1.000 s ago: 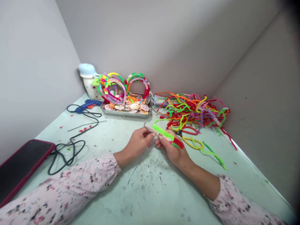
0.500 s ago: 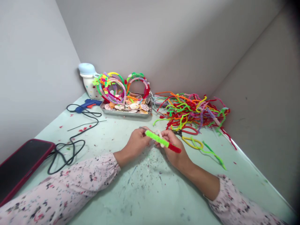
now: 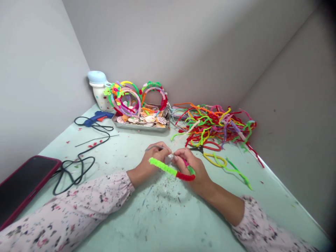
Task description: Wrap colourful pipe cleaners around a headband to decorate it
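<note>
My left hand (image 3: pixel 154 160) grips a thin metal hairband (image 3: pixel 154 148), whose bare tip sticks out to the left. Its lower part is wrapped in fuzzy neon-green and red pipe cleaner (image 3: pixel 168 169), which runs below and across my hands. My right hand (image 3: pixel 190 167) pinches the band close to my left hand, with a short green end by its fingers. A pale pipe cleaner (image 3: pixel 187 130) rises from between my hands toward the back right. My fingers hide where it joins the band.
Behind my hands stand decorated hairbands (image 3: pixel 128 99) in a metal tray of seashells (image 3: pixel 140 127). A pile of pipe cleaners (image 3: pixel 217 126) lies to the right. A glue gun (image 3: pixel 96 118), black cable (image 3: pixel 78 164) and phone (image 3: pixel 26 185) lie to the left, with walls beyond.
The wrapped band has swung lower and now slants below my hands. The pale pipe cleaner now stands out toward the back right. My right hand has moved in closer to my left.
</note>
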Tool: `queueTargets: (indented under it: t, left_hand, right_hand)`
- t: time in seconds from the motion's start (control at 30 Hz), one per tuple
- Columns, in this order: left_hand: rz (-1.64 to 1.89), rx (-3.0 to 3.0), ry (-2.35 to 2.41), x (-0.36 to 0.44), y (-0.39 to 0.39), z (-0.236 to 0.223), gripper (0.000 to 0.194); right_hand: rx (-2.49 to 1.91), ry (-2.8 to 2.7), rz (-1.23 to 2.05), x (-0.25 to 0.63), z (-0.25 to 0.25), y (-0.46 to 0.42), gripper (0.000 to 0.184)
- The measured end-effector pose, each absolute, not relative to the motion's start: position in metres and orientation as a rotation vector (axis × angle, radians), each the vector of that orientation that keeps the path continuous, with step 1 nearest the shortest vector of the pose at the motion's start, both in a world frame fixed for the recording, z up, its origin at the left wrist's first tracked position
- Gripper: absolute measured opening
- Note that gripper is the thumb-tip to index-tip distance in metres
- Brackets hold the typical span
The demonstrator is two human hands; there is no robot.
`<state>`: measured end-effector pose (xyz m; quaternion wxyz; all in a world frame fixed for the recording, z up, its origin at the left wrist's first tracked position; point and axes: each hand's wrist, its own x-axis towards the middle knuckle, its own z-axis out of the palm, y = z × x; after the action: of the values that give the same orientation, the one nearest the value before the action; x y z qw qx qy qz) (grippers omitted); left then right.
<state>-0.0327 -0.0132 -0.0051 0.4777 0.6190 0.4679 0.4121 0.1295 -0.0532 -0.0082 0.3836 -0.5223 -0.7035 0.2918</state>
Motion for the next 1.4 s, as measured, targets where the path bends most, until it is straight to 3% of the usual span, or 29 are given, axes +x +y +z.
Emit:
queueTargets:
  t: [0.47, 0.63, 1.4]
  left_hand:
    - [1.003, 1.438, 1.059, -0.0286, -0.0148, -0.0048, 0.018]
    - [1.019, 1.446, 1.095, -0.0262, -0.014, -0.0047, 0.027]
    - [1.042, 1.565, 1.348, -0.0297, -0.0139, -0.0026, 0.03]
  right_hand:
    - [-1.311, -1.664, 0.83, 0.1295, -0.0101, -0.0493, 0.016]
    - [-1.3, -1.628, 0.862, 0.1288, -0.0107, -0.0477, 0.017]
    - [-1.35, -1.869, 0.62, 0.128, -0.0028, -0.0545, 0.014]
